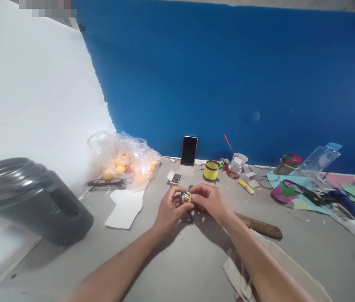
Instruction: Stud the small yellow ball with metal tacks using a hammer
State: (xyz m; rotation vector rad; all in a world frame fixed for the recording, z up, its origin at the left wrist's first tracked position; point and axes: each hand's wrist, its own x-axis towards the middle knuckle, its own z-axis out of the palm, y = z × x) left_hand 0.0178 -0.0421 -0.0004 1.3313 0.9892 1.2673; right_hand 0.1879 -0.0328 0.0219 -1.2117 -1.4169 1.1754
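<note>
My left hand (172, 206) curls its fingers and thumb round a small ball-like ornament (185, 197) with a shiny, patchy silver and yellow surface. At the ornament's right side, the fingertips of my right hand (209, 202) are pinched together and touch it. Whether a small piece sits in that pinch is hidden. A small open box (174, 178) of tiny dark and silvery bits lies just beyond my hands. Below the ornament, a thin dark item (190, 217) shows on the table, too small to name.
Behind stand a phone (189, 150), a yellow cup (211, 170) and a glue stick (246, 187). A bag of orange fruit-like balls (123, 161), glasses (105, 183) and a large dark bottle (35, 201) are left. A wooden stick (261, 226) and cloth (286, 262) lie right.
</note>
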